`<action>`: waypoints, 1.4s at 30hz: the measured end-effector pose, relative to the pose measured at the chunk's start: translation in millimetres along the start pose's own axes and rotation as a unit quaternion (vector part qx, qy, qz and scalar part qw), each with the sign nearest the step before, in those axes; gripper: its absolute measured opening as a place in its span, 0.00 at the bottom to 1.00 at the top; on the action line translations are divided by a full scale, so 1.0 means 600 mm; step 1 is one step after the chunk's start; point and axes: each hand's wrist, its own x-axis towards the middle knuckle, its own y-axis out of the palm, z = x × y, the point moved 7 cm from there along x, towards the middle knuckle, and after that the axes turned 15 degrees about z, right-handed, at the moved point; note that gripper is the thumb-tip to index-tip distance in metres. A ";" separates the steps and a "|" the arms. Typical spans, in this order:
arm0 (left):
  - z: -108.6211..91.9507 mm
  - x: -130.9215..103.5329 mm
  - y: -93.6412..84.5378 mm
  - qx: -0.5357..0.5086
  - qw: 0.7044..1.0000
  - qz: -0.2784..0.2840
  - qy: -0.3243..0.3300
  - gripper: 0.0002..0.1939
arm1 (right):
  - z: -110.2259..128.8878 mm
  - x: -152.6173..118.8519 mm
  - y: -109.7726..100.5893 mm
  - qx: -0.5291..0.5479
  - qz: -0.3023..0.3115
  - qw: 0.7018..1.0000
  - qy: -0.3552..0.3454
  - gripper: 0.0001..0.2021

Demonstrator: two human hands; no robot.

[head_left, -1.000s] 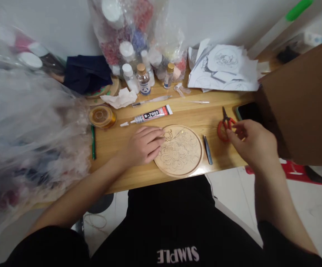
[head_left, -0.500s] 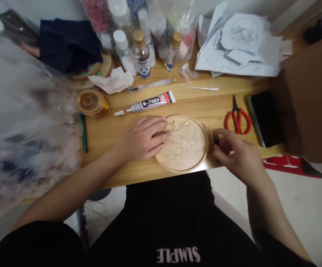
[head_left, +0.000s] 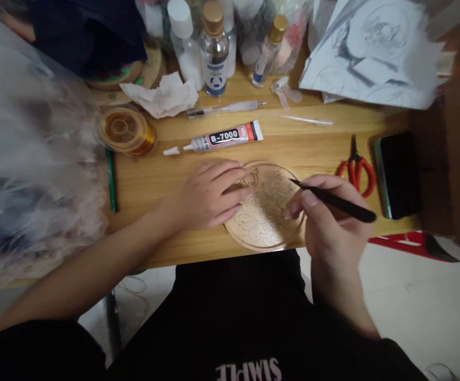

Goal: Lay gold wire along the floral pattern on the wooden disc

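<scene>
A round wooden board [head_left: 259, 225] with flower outlines drawn on it lies near the table's front edge. Gold wire [head_left: 254, 178] forms a curled shape on its upper left part. My left hand [head_left: 217, 196] rests flat on the board's left side, fingers stretched out beside the wire. Over the board's right edge, my right hand [head_left: 328, 211] grips black tweezers [head_left: 333, 202] between thumb and fingers. Their tip points left, above the drawn flowers.
Behind the board lie a B-7000 glue tube [head_left: 225, 136], its cap [head_left: 171, 151] and a pen [head_left: 227, 108]. A wire spool [head_left: 126, 129] is left; red-handled pliers [head_left: 357, 172] and a phone [head_left: 398, 174] are right. Bottles [head_left: 214, 58] and papers [head_left: 364, 58] stand behind.
My right hand has moved left from beside the board to over its right edge, and the tweezers now point left across it. My left hand stays on the board. The view has shifted slightly.
</scene>
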 end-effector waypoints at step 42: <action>-0.006 0.008 -0.017 0.014 0.999 0.013 -0.026 0.09 | -0.002 -0.016 0.074 -0.402 0.019 0.914 -0.054 0.12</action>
